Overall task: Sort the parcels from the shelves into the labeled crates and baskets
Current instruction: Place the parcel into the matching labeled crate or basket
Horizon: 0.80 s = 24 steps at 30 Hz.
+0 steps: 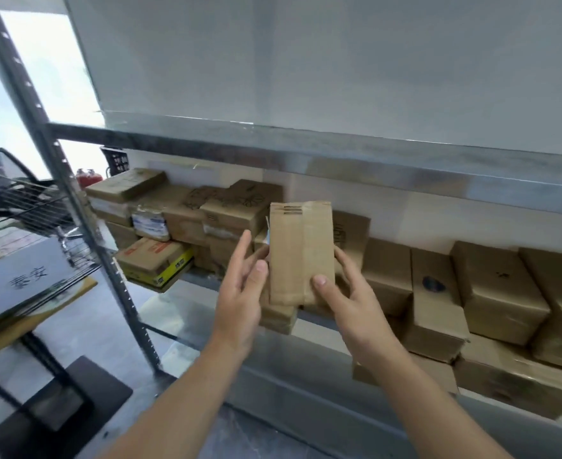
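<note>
Centre frame, before the shelved boxes (491,293): cardboard parcel (301,253) upright, long axis 12-to-6. I log the right hand (342,293) pinching its 5 o'clock corner; the left hand (243,286), fingers straight, flanks its 9 o'clock edge.

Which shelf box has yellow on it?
The flat cardboard box with yellow sides, at the left end of the grey metal shelf; no other shows yellow.

Daylight from the bright opening (41,67) at my upper left blows out to white glare. Elsewhere the light is soft, dimmer beneath the upper shelf (306,154). Motion blur smears the cardboard boxes (501,293); the parcel (301,253) my right hand (349,299) grips looks sharpest. The wide lens bows the shelf post (91,226).
</note>
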Each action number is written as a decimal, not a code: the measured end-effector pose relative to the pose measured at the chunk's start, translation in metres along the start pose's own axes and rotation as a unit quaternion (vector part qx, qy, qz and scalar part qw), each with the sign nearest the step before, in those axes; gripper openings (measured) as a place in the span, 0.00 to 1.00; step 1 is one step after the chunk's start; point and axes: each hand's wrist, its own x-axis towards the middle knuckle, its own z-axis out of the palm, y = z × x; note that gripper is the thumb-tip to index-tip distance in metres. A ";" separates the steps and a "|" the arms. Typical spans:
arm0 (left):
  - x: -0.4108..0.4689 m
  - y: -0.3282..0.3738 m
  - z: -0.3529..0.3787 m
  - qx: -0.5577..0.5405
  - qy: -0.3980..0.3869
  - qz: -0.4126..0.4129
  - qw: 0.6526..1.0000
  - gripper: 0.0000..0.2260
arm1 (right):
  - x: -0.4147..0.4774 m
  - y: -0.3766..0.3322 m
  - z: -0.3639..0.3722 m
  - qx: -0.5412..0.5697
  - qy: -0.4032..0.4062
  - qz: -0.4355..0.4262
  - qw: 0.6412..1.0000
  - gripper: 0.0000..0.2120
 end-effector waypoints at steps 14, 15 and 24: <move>-0.004 0.067 -0.233 0.076 0.146 -0.031 0.986 0.28 | 0.051 0.014 0.226 0.096 -0.144 0.085 0.981 0.17; -0.004 0.071 -0.252 0.100 0.161 -0.028 0.982 0.28 | 0.053 0.010 0.248 0.077 -0.151 0.063 0.983 0.15; -0.016 0.094 -0.388 0.141 0.221 -0.018 0.965 0.28 | 0.058 0.012 0.399 0.046 -0.262 0.026 0.963 0.31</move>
